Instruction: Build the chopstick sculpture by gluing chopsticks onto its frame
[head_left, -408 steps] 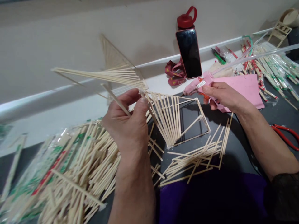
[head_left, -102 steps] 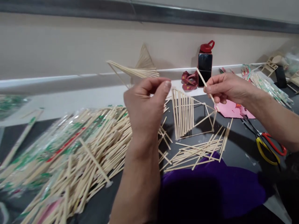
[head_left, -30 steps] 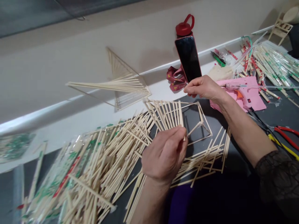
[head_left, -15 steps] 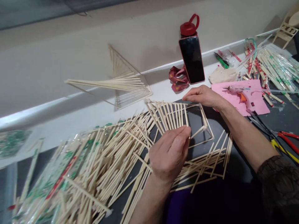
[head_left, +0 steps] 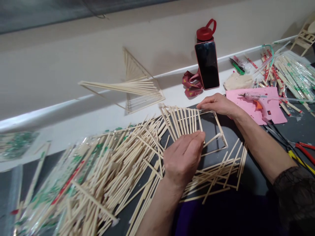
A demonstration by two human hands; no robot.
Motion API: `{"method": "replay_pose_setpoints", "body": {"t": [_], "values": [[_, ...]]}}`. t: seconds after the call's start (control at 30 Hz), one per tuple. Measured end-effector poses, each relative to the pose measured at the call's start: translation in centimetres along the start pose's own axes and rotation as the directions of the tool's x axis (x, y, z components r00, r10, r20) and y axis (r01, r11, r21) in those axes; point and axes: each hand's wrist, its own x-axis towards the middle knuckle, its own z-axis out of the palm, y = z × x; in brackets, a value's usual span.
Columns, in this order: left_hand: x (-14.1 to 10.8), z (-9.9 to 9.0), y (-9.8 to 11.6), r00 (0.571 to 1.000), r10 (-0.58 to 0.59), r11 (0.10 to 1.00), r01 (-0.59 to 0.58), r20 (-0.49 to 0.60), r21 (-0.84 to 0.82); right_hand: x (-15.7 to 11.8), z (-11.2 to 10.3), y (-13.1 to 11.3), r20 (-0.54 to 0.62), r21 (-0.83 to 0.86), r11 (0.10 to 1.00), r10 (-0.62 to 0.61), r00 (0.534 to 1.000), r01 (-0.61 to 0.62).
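Observation:
A frame of thin wooden sticks (head_left: 184, 119) lies on the dark table, with a fan of slats on its left part and an open corner on its right. My left hand (head_left: 184, 154) is closed at the near ends of the slats, its fingertips round the rightmost stick. At the frame's far edge, my right hand (head_left: 214, 103) pinches the upper end of that same slat area, thumb and fingers together. A finished-looking twisted stick structure (head_left: 142, 88) stands behind, against the wall.
Loose sticks (head_left: 123, 164) and plastic-wrapped ones are heaped at left; more sticks (head_left: 216, 177) lie in front. A phone (head_left: 207, 65) leans on a red-capped bottle (head_left: 205, 32). At right are a glue gun (head_left: 258, 103) on pink foam (head_left: 278, 111) and red-handled pliers (head_left: 305, 152).
The whole view has shifted, so things appear slightly farther right. Both hands keep nearly the same places on the stick frame.

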Motion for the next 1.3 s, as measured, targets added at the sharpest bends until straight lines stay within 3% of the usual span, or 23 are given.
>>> {"method": "replay_pose_setpoints", "body": {"t": [0.7, 1.3], "values": [[0.1, -0.1, 0.1, 0.999, 0.011, 1.000, -0.012, 0.031, 0.011, -0.2, 0.3, -0.3, -0.012, -0.063, 0.998, 0.014, 1.000, -0.014], [0.2, -0.4, 0.1, 0.998, 0.014, 0.998, -0.017, 0.061, 0.053, -0.5, 0.3, -1.0, 0.023, -0.276, 0.955, -0.103, 0.994, 0.105]]}}
